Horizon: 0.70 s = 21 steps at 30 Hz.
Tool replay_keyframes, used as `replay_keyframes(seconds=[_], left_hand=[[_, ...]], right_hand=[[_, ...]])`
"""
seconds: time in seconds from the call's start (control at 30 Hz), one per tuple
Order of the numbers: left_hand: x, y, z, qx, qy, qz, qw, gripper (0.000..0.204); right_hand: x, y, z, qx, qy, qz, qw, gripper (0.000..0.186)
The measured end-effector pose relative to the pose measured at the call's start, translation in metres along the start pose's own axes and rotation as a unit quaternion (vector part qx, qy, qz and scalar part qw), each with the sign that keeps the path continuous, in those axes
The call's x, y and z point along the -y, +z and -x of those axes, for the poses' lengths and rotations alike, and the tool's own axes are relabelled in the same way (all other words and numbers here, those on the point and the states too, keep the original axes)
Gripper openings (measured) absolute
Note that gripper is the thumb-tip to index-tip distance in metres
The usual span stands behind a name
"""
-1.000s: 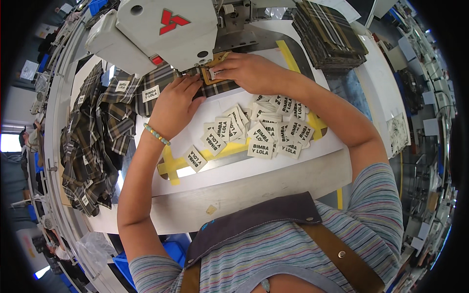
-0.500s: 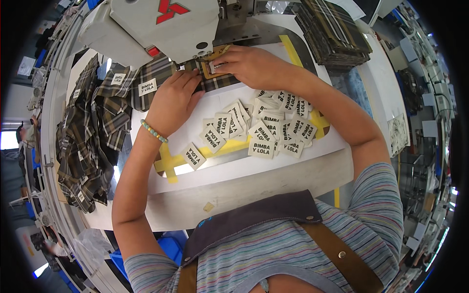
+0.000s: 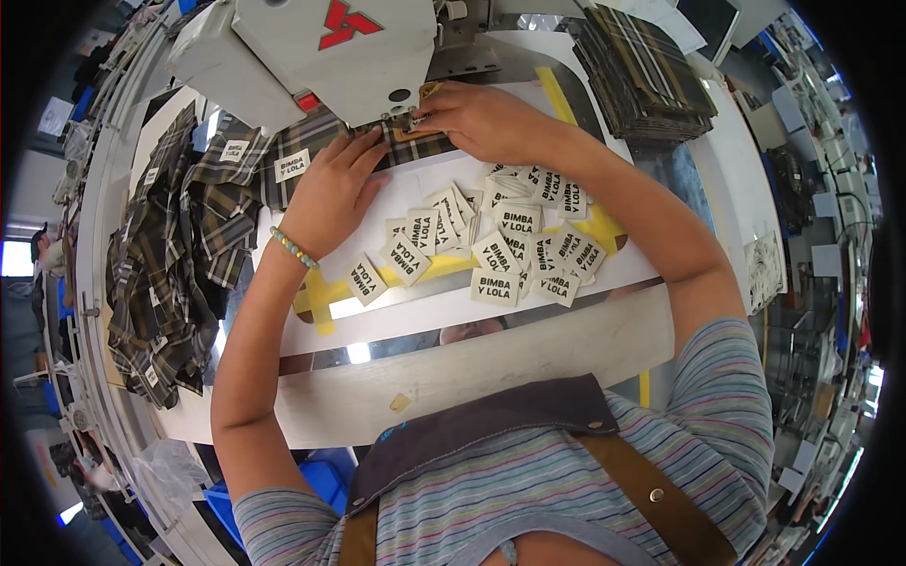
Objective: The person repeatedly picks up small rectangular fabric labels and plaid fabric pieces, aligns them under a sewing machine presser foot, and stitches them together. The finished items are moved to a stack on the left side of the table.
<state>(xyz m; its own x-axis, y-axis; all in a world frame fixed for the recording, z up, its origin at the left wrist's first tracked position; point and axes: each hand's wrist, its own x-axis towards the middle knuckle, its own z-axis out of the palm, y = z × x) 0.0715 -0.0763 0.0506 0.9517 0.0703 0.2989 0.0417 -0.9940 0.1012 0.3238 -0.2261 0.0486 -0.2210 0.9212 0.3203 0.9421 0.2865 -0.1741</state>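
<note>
My left hand (image 3: 335, 189) lies flat with its fingers stretched out on a strip of plaid fabric (image 3: 286, 137) under the sewing machine's head (image 3: 330, 61). A bead bracelet circles that wrist. My right hand (image 3: 481, 121) has its fingers curled together at a brown template frame (image 3: 408, 132) beside the machine's needle area. The fingertips touch the frame, and the machine partly hides the spot. A white label (image 3: 292, 166) lies on the plaid left of my left hand. Many loose white labels (image 3: 517, 219) with dark lettering are scattered nearer to me.
Plaid pieces bearing labels (image 3: 160, 274) hang in a heap at the left. A tall stack of folded plaid pieces (image 3: 646, 71) stands at the far right. Yellow tape (image 3: 316, 302) borders the white work plate. Below the table's left side is a blue bin (image 3: 326, 481).
The white plate with the loose labels has slid slightly away from me, uncovering a shiny strip along its near edge. My right fingers have curled further; my left hand stays flat.
</note>
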Motion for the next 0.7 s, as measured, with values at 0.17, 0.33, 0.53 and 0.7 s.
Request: replay_keyframes(seconds=[0.17, 0.33, 0.53, 0.7], left_hand=[[0.002, -0.005, 0.008, -0.009, 0.001, 0.001, 1.000, 0.045], [-0.008, -0.023, 0.034, -0.024, 0.011, 0.038, 0.999, 0.048], [-0.055, -0.027, 0.059, 0.005, -0.003, 0.076, 0.997, 0.086], [-0.097, -0.011, 0.055, -0.024, 0.056, 0.131, 0.990, 0.122]], right_hand=[[-0.004, -0.006, 0.004, 0.009, 0.025, -0.024, 0.999, 0.035], [0.016, -0.048, 0.031, -0.027, 0.077, -0.040, 0.996, 0.037], [0.093, -0.096, 0.105, -0.014, 0.025, 0.017, 0.999, 0.076], [0.147, -0.056, 0.154, 0.046, 0.079, -0.009, 0.996, 0.103]])
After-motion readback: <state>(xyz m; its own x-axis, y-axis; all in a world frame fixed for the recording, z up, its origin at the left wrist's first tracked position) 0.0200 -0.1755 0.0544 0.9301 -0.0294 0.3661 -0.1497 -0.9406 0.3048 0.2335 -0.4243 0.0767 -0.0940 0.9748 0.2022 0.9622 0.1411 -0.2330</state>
